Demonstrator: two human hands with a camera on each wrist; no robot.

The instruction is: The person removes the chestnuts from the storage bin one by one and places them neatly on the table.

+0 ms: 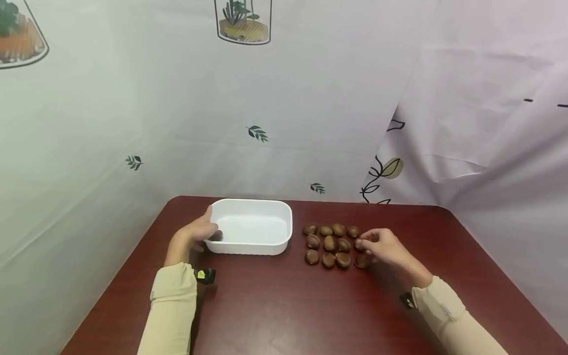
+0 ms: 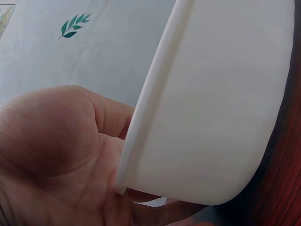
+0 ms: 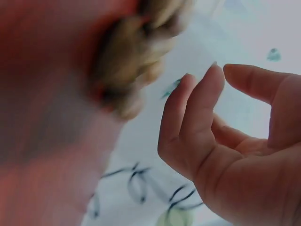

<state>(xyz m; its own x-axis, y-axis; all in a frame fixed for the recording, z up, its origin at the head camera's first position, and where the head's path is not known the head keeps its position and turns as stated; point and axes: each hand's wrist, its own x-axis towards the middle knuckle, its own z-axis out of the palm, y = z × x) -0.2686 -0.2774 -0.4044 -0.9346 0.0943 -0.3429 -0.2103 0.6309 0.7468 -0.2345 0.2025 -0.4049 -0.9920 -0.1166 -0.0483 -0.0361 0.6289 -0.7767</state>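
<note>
Overhead, leaf-printed sheeting (image 1: 284,113) tents the dark red table (image 1: 275,305).

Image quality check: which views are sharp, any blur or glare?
Head view: even light, sharp on the white tray, the chestnuts and both hands; edges bow with wide-angle distortion. Left wrist view: tray wall and left hand fill the frame, soft, no glare. Right wrist view: right hand fairly clear, left half a reddish blur.

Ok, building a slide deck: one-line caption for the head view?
Left hand grips a white tray while the right hand reaches into rows of chestnuts on a red table.
</note>
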